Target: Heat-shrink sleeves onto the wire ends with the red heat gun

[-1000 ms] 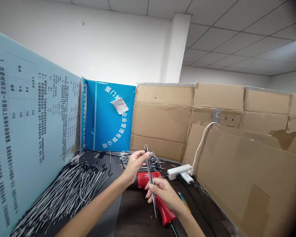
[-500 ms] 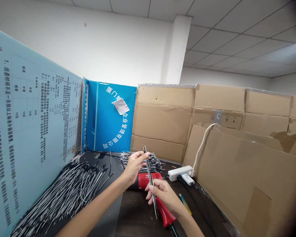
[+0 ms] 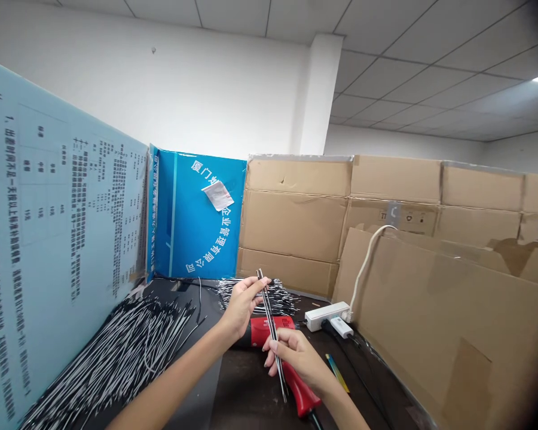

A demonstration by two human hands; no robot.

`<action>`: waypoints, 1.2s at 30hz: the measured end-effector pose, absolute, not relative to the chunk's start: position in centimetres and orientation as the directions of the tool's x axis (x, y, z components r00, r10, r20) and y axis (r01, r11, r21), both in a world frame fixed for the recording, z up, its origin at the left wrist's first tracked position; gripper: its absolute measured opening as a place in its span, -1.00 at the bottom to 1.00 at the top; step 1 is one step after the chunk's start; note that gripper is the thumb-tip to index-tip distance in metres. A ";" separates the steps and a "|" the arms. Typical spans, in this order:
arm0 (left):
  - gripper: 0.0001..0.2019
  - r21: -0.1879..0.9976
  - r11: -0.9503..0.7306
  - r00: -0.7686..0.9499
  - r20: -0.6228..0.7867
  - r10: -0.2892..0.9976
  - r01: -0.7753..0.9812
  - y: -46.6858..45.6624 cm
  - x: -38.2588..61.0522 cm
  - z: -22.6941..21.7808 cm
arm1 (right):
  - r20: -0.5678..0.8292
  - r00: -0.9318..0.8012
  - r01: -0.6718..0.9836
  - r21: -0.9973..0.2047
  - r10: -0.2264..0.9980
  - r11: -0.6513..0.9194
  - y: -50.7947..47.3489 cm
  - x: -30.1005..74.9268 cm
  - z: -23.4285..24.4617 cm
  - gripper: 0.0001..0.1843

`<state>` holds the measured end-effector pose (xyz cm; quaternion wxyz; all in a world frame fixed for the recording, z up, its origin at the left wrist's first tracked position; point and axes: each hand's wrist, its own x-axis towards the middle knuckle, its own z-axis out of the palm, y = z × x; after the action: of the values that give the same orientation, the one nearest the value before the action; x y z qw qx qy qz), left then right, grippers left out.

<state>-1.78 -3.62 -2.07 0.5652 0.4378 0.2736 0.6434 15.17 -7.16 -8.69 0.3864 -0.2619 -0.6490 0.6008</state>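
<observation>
In the head view, we see two bare hands just below the center of the frame, well apart from each other and both closed on the same thing: a slim bundle of black-and-white strands. The bundle runs steeply on a slant, its upper end just below the middle of the frame and its lower end near the bottom center, clear of the dark tabletop's front area as we look down on it.

Our left hand pinches the bundle near its top between thumb and forefinger; the other fingers curl loosely behind. Our right hand grips it lower down, thumb pressed against the strands and fingers bent around the far side. We cannot tell exactly how many strands lie between the fingers.

Behind and below the hands, at lower center, we find a red heat gun, its body partly covered by the bundle and its handle slanting down beside the right hand. We cannot tell whether the right hand touches it.

At lower left a wide loose pile of strands spreads over the tabletop, and a smaller heap lies just behind the left hand. Right of center we see a white power strip with a white cord rising from it, and a narrow yellow-and-blue strip near the right wrist.
</observation>
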 end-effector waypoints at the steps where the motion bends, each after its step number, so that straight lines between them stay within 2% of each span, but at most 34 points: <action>1: -0.70 0.844 -0.215 0.014 0.254 0.967 -0.492 -3.6 -1.8 -2.1 | 0.183 -0.562 -0.119 -0.983 0.807 0.140 -7.2 15.1 -8.6 -0.58; 7: -0.69 0.844 -0.219 -0.003 0.250 0.968 -0.489 -3.6 -1.8 -2.1 | 0.170 -0.562 -0.110 -0.985 0.810 0.130 -7.3 15.1 -8.5 -0.55; 14: -0.62 0.874 -0.165 0.140 0.254 0.957 -0.458 -4.3 -1.8 -1.6 | 0.172 -0.552 -0.176 -0.981 0.816 0.087 -6.9 15.3 -8.6 -0.54; 22: -0.61 0.901 -0.278 0.074 0.319 0.945 -0.333 -3.8 -1.9 -2.0 | 0.171 -0.560 -0.175 -0.981 0.811 0.086 -7.0 15.3 -8.7 -0.55; 36: -0.65 0.920 -0.287 0.057 0.313 0.948 -0.266 -4.1 -1.8 -2.0 | 0.170 -0.551 -0.130 -0.984 0.817 0.118 -7.3 15.0 -8.5 -0.53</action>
<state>-1.75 -4.09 -2.02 0.5016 0.5265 0.3237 0.6054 14.96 -7.26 -8.50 0.3900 -0.2693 -0.6379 0.6070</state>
